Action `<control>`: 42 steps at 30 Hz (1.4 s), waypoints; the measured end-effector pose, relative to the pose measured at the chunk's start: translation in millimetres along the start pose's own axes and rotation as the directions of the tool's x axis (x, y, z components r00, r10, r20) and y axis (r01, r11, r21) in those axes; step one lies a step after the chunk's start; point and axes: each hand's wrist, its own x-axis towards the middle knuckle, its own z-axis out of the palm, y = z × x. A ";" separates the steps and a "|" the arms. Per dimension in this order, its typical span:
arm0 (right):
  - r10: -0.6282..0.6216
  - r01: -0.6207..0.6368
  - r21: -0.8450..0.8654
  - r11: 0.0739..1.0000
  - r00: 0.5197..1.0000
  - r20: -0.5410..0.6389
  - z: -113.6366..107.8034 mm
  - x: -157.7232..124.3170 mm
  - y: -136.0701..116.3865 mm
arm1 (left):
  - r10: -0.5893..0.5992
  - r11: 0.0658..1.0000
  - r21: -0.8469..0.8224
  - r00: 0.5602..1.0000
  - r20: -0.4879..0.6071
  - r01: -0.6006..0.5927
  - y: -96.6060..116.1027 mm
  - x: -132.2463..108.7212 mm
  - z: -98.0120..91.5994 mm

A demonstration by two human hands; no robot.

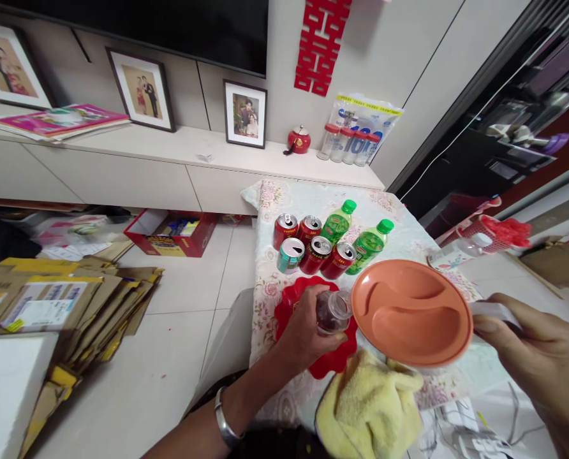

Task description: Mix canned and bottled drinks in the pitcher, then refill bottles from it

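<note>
In the head view, the left hand is seen at lower centre of the frame, reached in from the bottom edge with the forearm angled up and to the right and a silver bracelet worn at the wrist. Its fingers are curled closed around a small glass jar, which is held tilted on its side, mouth to the right, over a red scalloped tray. The tray is laid on a table covered with a flowered cloth.

The right hand is entered from the lower right corner, palm turned inward, thumb stretched left along the top. An orange divided plate is pinched at its right edge under that thumb; the fingers beneath are hidden. The plate is held tipped toward the camera, just right of the jar and almost touching it, at centre right of the frame.

A yellow cloth is bunched below the plate, at bottom centre. Above the tray, a cluster of opened drink cans is stood on the table, with two green bottles just right of them. Flattened cardboard is piled on the floor at the left
</note>
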 end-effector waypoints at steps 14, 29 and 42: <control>0.401 -0.190 0.724 0.663 0.907 -0.130 20.7 -3.0 31.9 | 0.030 0.999 -0.018 0.999 -0.024 -0.031 4.6 3.2 -4.1; 0.461 -0.019 0.902 0.432 0.864 -0.203 81.9 -7.3 113.3 | -0.046 0.999 0.006 0.999 0.029 0.045 4.3 -0.6 -9.0; 0.471 -0.085 0.877 0.473 0.866 -0.170 124.2 -16.9 171.7 | -0.029 0.999 0.035 0.999 -0.014 0.029 -0.3 -2.5 -9.9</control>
